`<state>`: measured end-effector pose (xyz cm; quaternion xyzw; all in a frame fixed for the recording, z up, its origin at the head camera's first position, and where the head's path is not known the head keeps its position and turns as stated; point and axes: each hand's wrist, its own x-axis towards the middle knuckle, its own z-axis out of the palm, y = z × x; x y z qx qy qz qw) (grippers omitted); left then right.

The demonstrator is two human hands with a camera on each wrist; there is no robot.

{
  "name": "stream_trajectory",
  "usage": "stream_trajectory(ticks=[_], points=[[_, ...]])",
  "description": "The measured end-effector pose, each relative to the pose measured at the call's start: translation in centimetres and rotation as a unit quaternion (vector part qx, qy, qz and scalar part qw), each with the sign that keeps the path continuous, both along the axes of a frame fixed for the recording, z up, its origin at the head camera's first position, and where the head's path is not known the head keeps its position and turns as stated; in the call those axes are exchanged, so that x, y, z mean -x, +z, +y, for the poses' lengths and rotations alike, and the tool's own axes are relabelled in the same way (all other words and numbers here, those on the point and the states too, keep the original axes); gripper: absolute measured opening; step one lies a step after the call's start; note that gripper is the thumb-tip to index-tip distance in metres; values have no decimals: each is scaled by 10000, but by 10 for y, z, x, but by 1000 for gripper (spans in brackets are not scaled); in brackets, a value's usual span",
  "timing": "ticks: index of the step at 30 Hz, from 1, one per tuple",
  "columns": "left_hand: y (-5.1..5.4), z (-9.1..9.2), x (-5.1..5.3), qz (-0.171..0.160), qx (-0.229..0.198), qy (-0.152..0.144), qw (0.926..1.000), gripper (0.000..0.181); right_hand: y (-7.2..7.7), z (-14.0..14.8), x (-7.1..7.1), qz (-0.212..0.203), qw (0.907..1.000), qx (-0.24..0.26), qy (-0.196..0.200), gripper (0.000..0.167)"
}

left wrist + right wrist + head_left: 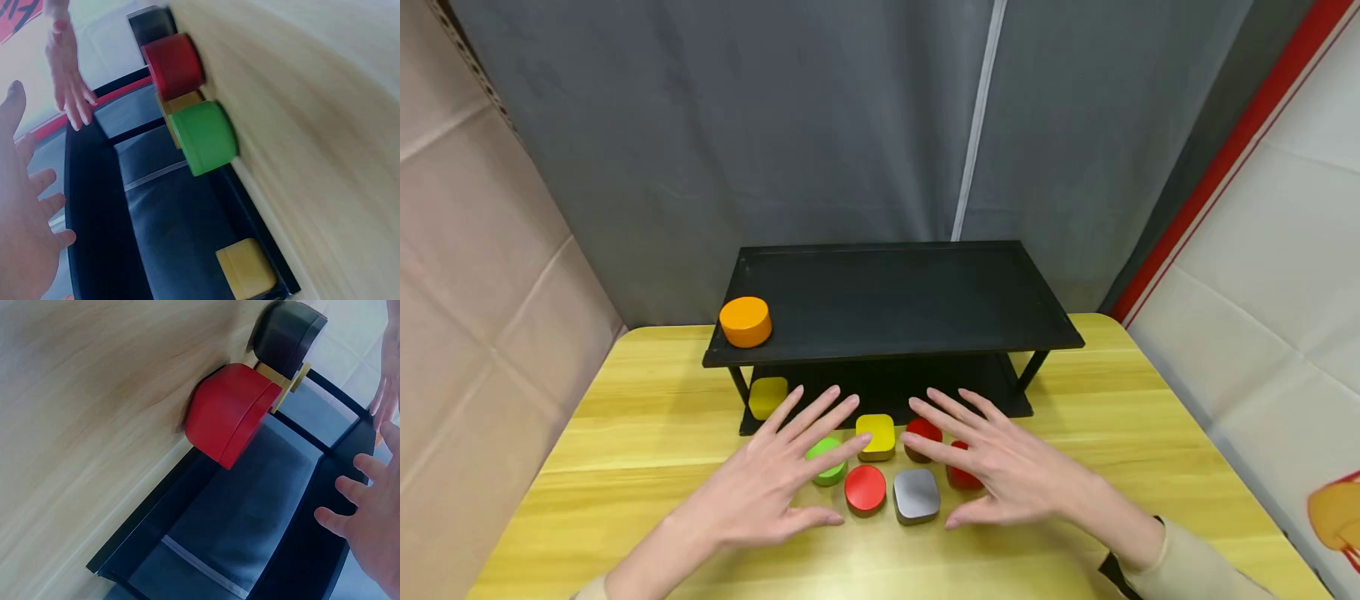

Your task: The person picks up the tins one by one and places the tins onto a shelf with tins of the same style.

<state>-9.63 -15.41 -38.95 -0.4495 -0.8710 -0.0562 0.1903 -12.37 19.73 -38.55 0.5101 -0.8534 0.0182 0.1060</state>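
Both hands hover with fingers spread and hold nothing. The left hand (767, 483) is above the table's left-centre, beside a green round block (826, 463) and a red round block (865, 490); its palm shows in the left wrist view (28, 212). The right hand (1015, 467) partly covers two red blocks, one (923, 438) near its fingers and one (962, 472) under them. Between the hands lie a yellow square block (876, 437) and a grey square block (916, 495). In the right wrist view, a red block (231, 412) stands near the right hand (375, 506).
A black two-tier shelf (887, 300) stands at the table's back. An orange round block (746, 322) sits on its top tier at the left, and a yellow block (767, 398) on the lower tier. A grey curtain (775, 125) hangs behind; light panels flank the wooden table (647, 392).
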Motion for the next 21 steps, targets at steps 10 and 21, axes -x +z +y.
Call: stream_trajectory(ticks=[10, 21], points=[[12, 3, 3, 114, -814, 162, 9965, 75, 1, 0, 1, -172, 9976, 580, -344, 103], [25, 1, 13, 783, -2453, 352, 9656, 66, -2, 3, 3, -229, 9906, 1183, -640, 93]])
